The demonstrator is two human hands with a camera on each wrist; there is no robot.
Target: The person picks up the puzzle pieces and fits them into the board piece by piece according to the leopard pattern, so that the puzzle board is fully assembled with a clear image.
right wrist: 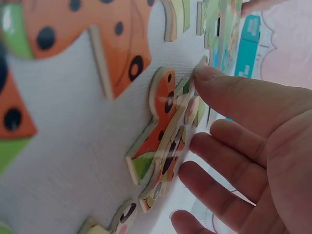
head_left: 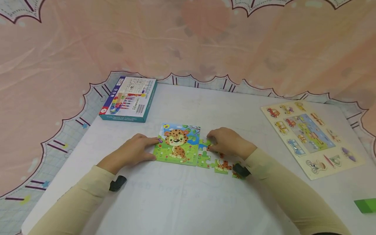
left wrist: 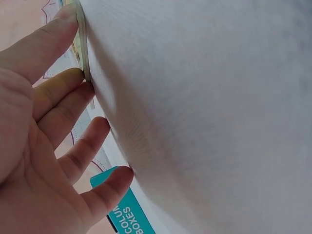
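Observation:
A picture board [head_left: 176,143] with a leopard cub on grass lies flat on the white table. At its left edge my left hand [head_left: 136,150] rests with thumb and fingers spread, touching the edge. Puzzle pieces [head_left: 203,160] with grass and sky lie against its right side. Over the pieces hovers my right hand [head_left: 227,142], thumb and fingers spread apart and bent. In the right wrist view the thumb [right wrist: 209,75] touches a piece's edge; an orange spotted piece [right wrist: 161,112] lies beside the fingers. Whether a piece is pinched is hidden.
A teal-edged box [head_left: 129,99] lies at the back left. A wooden board with vehicle pictures [head_left: 308,140] lies to the right. Loose leopard pieces [head_left: 222,167] sit below the right hand. A green block [head_left: 365,205] is at the right edge.

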